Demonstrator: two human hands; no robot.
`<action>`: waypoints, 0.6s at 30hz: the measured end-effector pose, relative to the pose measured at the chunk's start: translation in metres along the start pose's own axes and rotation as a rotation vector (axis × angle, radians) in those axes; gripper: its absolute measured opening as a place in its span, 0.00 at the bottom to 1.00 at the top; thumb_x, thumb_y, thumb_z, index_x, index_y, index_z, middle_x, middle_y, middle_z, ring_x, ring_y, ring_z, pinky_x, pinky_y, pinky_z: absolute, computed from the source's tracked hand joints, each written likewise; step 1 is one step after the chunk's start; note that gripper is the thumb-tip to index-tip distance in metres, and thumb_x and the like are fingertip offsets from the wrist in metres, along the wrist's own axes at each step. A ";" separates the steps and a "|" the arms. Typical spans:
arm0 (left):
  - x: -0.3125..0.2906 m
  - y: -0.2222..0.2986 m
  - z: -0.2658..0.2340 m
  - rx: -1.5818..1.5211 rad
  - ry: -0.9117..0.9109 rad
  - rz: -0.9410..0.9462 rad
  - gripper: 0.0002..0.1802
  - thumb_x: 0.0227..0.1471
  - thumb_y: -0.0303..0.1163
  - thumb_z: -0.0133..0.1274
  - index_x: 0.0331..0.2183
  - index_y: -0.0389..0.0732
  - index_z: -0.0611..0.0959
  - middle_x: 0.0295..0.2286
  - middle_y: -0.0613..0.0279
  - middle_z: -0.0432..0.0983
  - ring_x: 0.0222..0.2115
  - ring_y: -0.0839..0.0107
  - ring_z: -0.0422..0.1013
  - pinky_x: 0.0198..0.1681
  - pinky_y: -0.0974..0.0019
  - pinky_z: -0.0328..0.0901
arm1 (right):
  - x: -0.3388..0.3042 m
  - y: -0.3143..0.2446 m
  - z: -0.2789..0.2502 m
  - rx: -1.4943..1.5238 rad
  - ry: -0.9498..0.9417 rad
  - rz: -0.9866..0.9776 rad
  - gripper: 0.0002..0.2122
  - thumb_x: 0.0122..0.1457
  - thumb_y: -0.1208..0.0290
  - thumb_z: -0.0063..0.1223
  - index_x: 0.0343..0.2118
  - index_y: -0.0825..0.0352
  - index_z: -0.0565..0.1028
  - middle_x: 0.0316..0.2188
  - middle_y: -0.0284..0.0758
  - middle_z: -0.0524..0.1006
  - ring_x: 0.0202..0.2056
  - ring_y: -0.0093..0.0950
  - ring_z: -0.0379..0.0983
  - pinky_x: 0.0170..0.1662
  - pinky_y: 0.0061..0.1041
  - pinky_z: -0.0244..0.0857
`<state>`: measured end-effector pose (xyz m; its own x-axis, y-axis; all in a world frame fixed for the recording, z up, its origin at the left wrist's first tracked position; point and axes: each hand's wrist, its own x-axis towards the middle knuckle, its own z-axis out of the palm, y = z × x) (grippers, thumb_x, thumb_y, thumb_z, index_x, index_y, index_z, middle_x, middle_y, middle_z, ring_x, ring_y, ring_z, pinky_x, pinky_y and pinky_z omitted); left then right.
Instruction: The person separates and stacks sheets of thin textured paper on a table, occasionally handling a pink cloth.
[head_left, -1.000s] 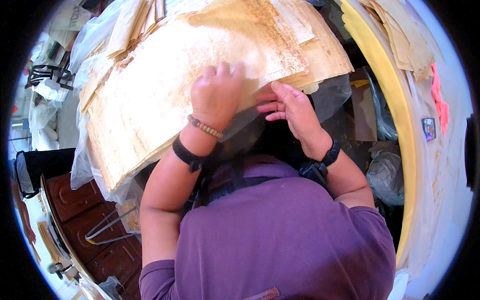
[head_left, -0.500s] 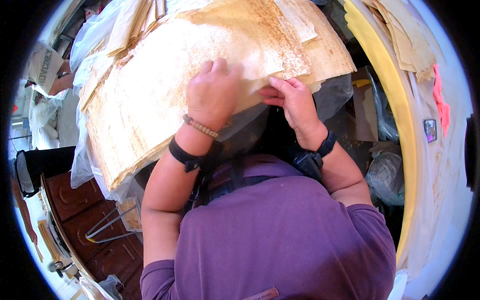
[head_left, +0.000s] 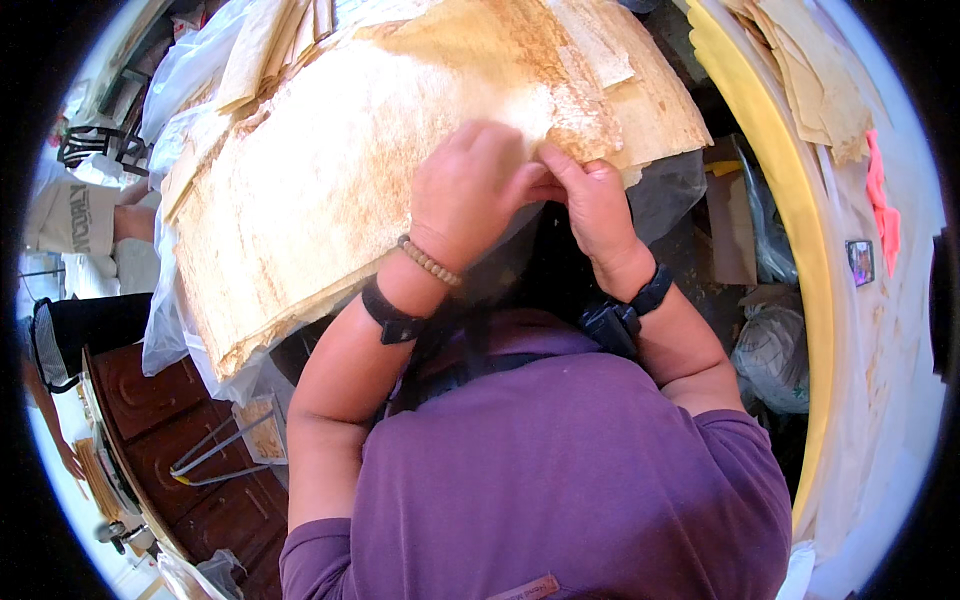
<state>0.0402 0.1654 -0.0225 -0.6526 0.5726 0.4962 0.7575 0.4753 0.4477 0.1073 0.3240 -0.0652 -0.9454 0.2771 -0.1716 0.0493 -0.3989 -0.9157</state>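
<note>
The person in the purple shirt (head_left: 570, 460) has both hands together at the near edge of a stack of pale, brown-stained sheets (head_left: 320, 160). The right hand (head_left: 600, 205) pinches that edge, thumb on top; the left hand (head_left: 465, 185) — a beaded bracelet (head_left: 430, 262) at its wrist — meets it, fingers blurred. Narrow folded pieces (head_left: 255, 60) lie at the stack's far left. Off to the right, past a yellow border (head_left: 815, 300), I see a pink cloth (head_left: 882, 205) and a phone (head_left: 859, 262).
</note>
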 end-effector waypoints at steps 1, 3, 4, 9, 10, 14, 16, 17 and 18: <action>-0.002 -0.002 0.003 0.011 -0.005 -0.026 0.16 0.52 0.36 0.62 0.43 0.43 0.82 0.40 0.55 0.80 0.37 0.53 0.78 0.39 0.56 0.73 | 0.001 0.001 -0.003 0.119 -0.075 0.019 0.15 0.69 0.63 0.50 0.45 0.72 0.78 0.36 0.38 0.83 0.35 0.30 0.82 0.39 0.28 0.77; -0.006 -0.004 0.008 0.019 -0.018 -0.061 0.16 0.52 0.36 0.62 0.43 0.43 0.82 0.38 0.55 0.80 0.33 0.54 0.78 0.37 0.57 0.74 | -0.002 -0.004 0.002 0.025 -0.066 0.036 0.16 0.69 0.62 0.49 0.47 0.72 0.77 0.37 0.38 0.83 0.35 0.30 0.82 0.39 0.29 0.77; -0.007 -0.004 0.010 0.017 0.005 -0.081 0.13 0.52 0.34 0.62 0.41 0.43 0.82 0.36 0.55 0.80 0.30 0.55 0.78 0.34 0.59 0.73 | -0.004 -0.006 0.005 -0.069 -0.061 0.049 0.16 0.70 0.62 0.48 0.48 0.71 0.76 0.38 0.38 0.82 0.36 0.31 0.82 0.40 0.29 0.77; -0.008 -0.011 0.013 -0.091 0.143 -0.118 0.06 0.52 0.28 0.60 0.35 0.40 0.83 0.31 0.56 0.80 0.25 0.60 0.78 0.30 0.63 0.72 | -0.010 -0.012 0.015 0.018 -0.013 0.091 0.16 0.68 0.63 0.50 0.52 0.70 0.74 0.42 0.39 0.82 0.35 0.32 0.82 0.38 0.28 0.77; -0.010 -0.014 0.014 -0.145 0.186 -0.148 0.05 0.52 0.27 0.59 0.34 0.40 0.83 0.30 0.56 0.80 0.25 0.61 0.78 0.29 0.63 0.72 | -0.011 -0.014 0.018 0.086 0.009 0.121 0.17 0.68 0.63 0.50 0.53 0.70 0.74 0.42 0.39 0.82 0.35 0.32 0.82 0.37 0.27 0.77; -0.013 -0.019 0.011 -0.160 0.168 -0.164 0.05 0.52 0.28 0.59 0.33 0.39 0.83 0.28 0.55 0.80 0.25 0.61 0.78 0.29 0.63 0.71 | -0.013 -0.014 0.021 0.123 0.019 0.115 0.16 0.67 0.64 0.52 0.52 0.70 0.74 0.42 0.38 0.82 0.34 0.32 0.82 0.36 0.27 0.78; -0.012 -0.015 0.011 -0.110 0.140 -0.179 0.06 0.52 0.29 0.60 0.33 0.39 0.83 0.28 0.55 0.80 0.25 0.60 0.77 0.29 0.62 0.71 | -0.009 -0.016 0.018 0.069 0.053 0.083 0.17 0.66 0.64 0.53 0.52 0.70 0.74 0.41 0.38 0.82 0.34 0.32 0.82 0.35 0.28 0.78; -0.010 -0.012 0.011 -0.059 0.112 -0.189 0.07 0.52 0.30 0.60 0.34 0.39 0.83 0.27 0.55 0.80 0.24 0.60 0.77 0.29 0.62 0.71 | -0.007 -0.014 0.018 0.069 0.053 0.081 0.17 0.66 0.64 0.53 0.52 0.70 0.74 0.41 0.38 0.82 0.34 0.32 0.82 0.35 0.28 0.78; -0.008 -0.009 0.011 -0.060 0.113 -0.187 0.07 0.52 0.30 0.60 0.34 0.39 0.83 0.27 0.55 0.80 0.24 0.60 0.77 0.29 0.62 0.71 | -0.005 -0.008 0.017 0.026 0.040 0.054 0.17 0.66 0.63 0.55 0.52 0.69 0.74 0.41 0.38 0.82 0.33 0.32 0.82 0.35 0.27 0.78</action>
<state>0.0391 0.1634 -0.0386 -0.7824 0.3984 0.4787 0.6225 0.5238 0.5815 0.1057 0.3110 -0.0505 -0.9278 0.2892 -0.2358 0.0912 -0.4371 -0.8948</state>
